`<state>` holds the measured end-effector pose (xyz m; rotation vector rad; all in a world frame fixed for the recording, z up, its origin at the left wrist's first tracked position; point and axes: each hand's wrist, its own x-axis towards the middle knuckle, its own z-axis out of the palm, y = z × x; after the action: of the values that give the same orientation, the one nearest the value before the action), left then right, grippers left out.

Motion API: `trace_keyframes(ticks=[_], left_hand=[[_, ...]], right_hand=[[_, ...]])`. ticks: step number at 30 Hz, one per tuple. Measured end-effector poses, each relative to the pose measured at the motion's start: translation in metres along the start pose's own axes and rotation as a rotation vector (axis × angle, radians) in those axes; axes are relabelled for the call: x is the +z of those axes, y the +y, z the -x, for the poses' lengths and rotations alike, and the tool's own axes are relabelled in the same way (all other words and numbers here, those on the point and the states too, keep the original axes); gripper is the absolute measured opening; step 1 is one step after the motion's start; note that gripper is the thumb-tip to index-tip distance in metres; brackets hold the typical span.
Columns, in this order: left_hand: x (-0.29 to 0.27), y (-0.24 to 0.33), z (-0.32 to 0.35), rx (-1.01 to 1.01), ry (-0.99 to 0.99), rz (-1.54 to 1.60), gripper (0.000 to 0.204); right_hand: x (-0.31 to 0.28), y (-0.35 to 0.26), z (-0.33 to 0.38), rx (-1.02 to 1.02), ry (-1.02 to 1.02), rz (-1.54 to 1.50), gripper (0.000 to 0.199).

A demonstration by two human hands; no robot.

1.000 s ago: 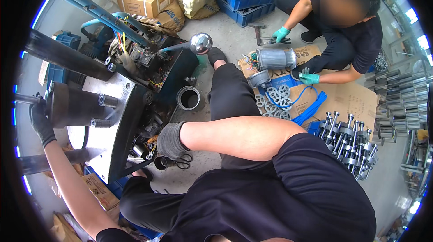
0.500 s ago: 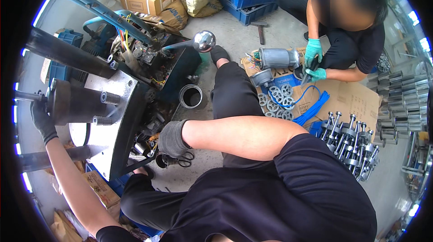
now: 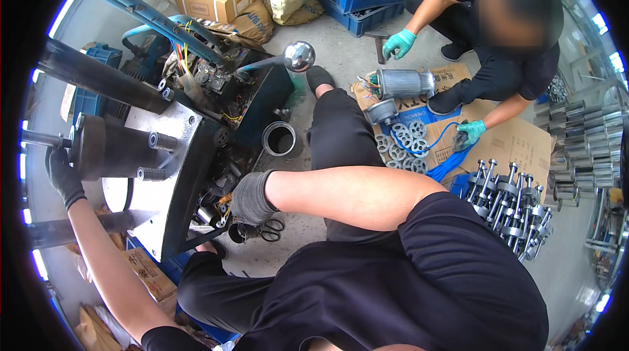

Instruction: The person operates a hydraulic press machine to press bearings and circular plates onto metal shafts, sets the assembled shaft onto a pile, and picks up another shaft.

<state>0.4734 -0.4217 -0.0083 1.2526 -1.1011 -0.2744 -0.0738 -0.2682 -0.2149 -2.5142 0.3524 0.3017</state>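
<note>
My left hand (image 3: pixel 63 175), in a dark grey glove, is closed round a metal shaft (image 3: pixel 38 138) where it meets the black cylindrical block (image 3: pixel 114 148) of a press-like machine. Two short ribbed metal cylinders (image 3: pixel 162 141) sit between that block and the machine's pale steel plate (image 3: pixel 147 210). My right hand (image 3: pixel 252 199), also gloved, is low beside the plate's edge, near a dark bar (image 3: pixel 204 240). Its cuff and back show, but the fingers are hidden, so any hold there is unclear.
A lever with a chrome ball (image 3: pixel 299 56) juts from the machine. Below it stands an open metal cylinder (image 3: pixel 280 139). Scissors (image 3: pixel 270 230) lie near my right hand. Opposite, a co-worker in green gloves crouches by a motor housing (image 3: pixel 405 84), spoked discs (image 3: pixel 411 138) and upright shafts (image 3: pixel 508 197).
The co-worker's hands have parted: one has reached out to the hammer, the other has moved down over the blue cords with a dark object. My own hands stay nearly where they were.
</note>
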Motion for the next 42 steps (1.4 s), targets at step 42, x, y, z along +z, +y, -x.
trace_keyframes(ticks=[42], left_hand=[[0.023, 0.02, 0.03, 0.092, -0.2, -0.081, 0.012]], right_hand=[[-0.119, -0.069, 0.175, -0.245, 1.191, 0.233, 0.017]])
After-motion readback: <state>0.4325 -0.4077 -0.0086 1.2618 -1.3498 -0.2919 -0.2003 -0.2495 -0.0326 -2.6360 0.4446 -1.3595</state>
